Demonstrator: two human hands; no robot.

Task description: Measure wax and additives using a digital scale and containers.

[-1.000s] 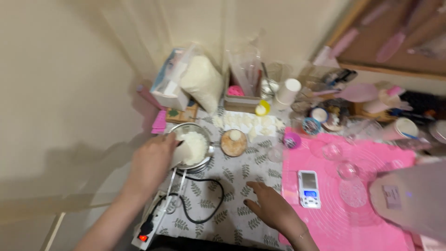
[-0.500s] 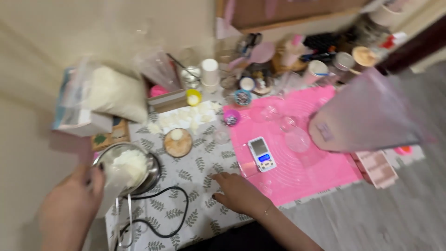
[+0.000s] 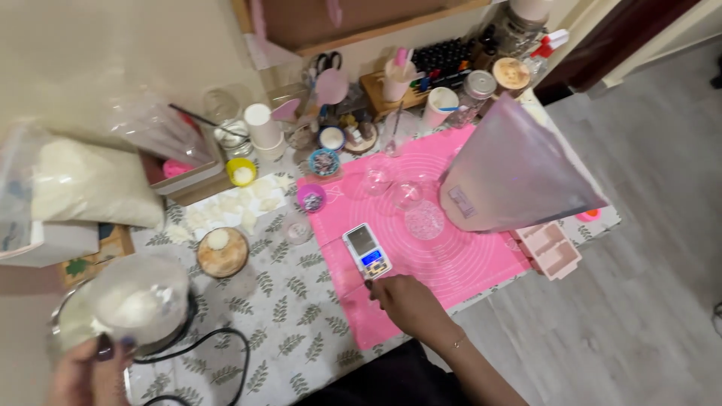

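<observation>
The left hand's (image 3: 90, 372) fingers were closed around a clear cup of white powder or flakes (image 3: 141, 301), held just over a metal pot (image 3: 68, 323) at the table's near-left edge, while the right hand (image 3: 410, 304) lay flat, fingers loosely together and empty, its tips just beside the small digital scale (image 3: 366, 251) on the pink mat (image 3: 436, 248). Tilted, the cup could spill across the leaf-patterned cloth (image 3: 293, 331). The black cord (image 3: 218, 349) coiled by the pot, with the wooden dish (image 3: 222, 252), small glass bowls (image 3: 406, 194) and big translucent bag (image 3: 519, 173), crowded any path to the scale.

Left hand (image 3: 90, 368) gripping clear cup of white powder (image 3: 139, 301) above metal pot (image 3: 162, 342). Right hand (image 3: 406, 301) resting on pink mat (image 3: 444, 263), fingertip reaching just beside small digital scale (image 3: 366, 251). Large translucent bag (image 3: 511, 169) standing on mat.
</observation>
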